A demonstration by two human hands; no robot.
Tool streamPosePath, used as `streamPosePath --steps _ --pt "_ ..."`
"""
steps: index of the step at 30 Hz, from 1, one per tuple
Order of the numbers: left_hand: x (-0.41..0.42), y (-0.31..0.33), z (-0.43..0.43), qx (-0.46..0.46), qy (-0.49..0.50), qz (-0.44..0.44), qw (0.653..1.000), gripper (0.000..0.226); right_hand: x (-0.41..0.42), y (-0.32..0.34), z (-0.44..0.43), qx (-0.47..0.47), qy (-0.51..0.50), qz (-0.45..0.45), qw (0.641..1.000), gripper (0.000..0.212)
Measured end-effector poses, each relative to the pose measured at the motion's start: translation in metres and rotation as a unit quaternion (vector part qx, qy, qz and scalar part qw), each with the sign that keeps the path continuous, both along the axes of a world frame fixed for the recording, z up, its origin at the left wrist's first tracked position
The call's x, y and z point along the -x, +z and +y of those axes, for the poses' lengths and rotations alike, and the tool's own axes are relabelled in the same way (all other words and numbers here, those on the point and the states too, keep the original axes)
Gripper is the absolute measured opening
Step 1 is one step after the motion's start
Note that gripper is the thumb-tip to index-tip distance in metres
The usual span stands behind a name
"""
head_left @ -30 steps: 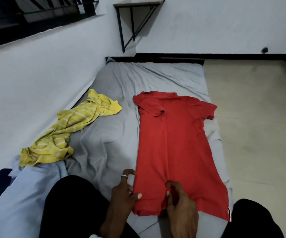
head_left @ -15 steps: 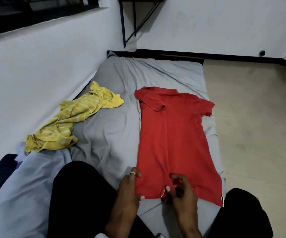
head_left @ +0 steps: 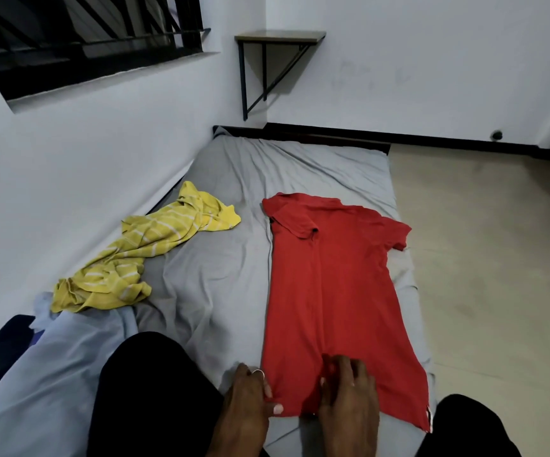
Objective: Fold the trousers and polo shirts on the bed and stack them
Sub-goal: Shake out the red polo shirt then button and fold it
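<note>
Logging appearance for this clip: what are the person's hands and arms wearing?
Both hands are bare, no gloves. The left hand has a thin metal ring on one finger, and its thumbnail looks pale. The right hand shows no ring. No sleeves reach the visible forearms.

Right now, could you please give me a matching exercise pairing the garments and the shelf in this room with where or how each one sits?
Things:
1 red cotton polo shirt
2 yellow white-striped polo shirt
3 small wooden wall shelf

Places or states:
A crumpled beside the white wall
B fixed high in the room corner
C spread flat on the grey bedsheet

Pairs: 1-C, 2-A, 3-B
</note>
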State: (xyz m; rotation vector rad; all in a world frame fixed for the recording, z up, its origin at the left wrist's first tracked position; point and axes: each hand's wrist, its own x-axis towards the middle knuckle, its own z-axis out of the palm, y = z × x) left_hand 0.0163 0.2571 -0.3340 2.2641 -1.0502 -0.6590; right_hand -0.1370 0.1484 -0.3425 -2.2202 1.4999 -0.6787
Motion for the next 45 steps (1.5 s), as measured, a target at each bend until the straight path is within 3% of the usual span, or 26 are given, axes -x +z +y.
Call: streamPosePath --steps 3,5,8,12,14,19,25,27,29,33,35,37,39,41,43,45 --pt "-0.007 0.02 -0.019 0.029 0.023 -0.039 0.999 0.029 -0.011 0.004 -0.012 0.032 0.111 0.017 0.993 0.052" --pt "-0.01 0.03 -0.03 -0.008 -0.066 -0.059 0.996 0.032 -0.014 0.003 -0.014 0.005 0.157 0.036 0.987 0.055" --pt "-0.021 0.032 -0.041 -0.073 -0.158 -0.035 0.984 0.028 -0.014 0.003 -0.022 -0.014 0.146 0.014 0.989 0.048" --pt "-0.054 0.043 -0.084 -0.085 -0.199 -0.084 0.973 0.02 -0.033 0.013 -0.05 0.031 0.14 0.023 0.989 0.044" --pt "-0.073 0.057 -0.119 -0.071 -0.213 -0.112 0.968 0.027 -0.044 0.017 -0.064 0.029 0.154 0.014 0.988 0.04" --pt "-0.136 0.06 -0.21 -0.047 -0.202 -0.132 0.969 0.043 -0.089 0.024 -0.134 -0.003 0.155 -0.013 0.988 0.006" --pt "-0.196 0.005 -0.288 0.046 -0.113 -0.105 0.987 0.051 -0.223 0.028 -0.271 0.0 0.164 -0.091 0.982 0.043" --pt "-0.188 -0.021 -0.296 0.066 -0.11 -0.16 0.979 0.072 -0.263 0.023 -0.293 0.014 0.175 -0.076 0.982 0.055" --pt "-0.176 -0.026 -0.294 0.036 -0.113 -0.211 0.97 0.077 -0.283 0.023 -0.302 0.056 0.186 -0.01 0.981 0.062" --pt "-0.171 -0.024 -0.3 0.081 -0.063 -0.213 0.972 0.062 -0.317 0.009 -0.342 0.122 0.153 0.124 0.973 0.064" --pt "-0.165 -0.023 -0.298 0.078 -0.059 -0.233 0.967 0.062 -0.323 0.006 -0.353 0.188 0.164 0.147 0.957 0.048" --pt "-0.164 -0.029 -0.302 0.058 -0.057 -0.241 0.967 0.065 -0.322 0.006 -0.365 0.236 0.191 0.126 0.944 0.027" --pt "-0.166 -0.03 -0.307 0.059 -0.046 -0.243 0.967 0.067 -0.307 0.014 -0.393 0.23 0.148 0.072 0.959 0.024" --pt "-0.167 -0.034 -0.308 0.065 -0.037 -0.251 0.965 0.068 -0.293 0.023 -0.425 0.182 0.023 -0.005 0.983 0.043" --pt "-0.165 -0.034 -0.311 0.061 -0.039 -0.25 0.965 0.073 -0.281 0.03 -0.434 0.194 -0.039 -0.006 0.98 0.062" --pt "-0.165 -0.032 -0.312 0.038 -0.049 -0.244 0.968 0.081 -0.285 0.033 -0.414 0.276 0.083 -0.007 0.958 0.052"
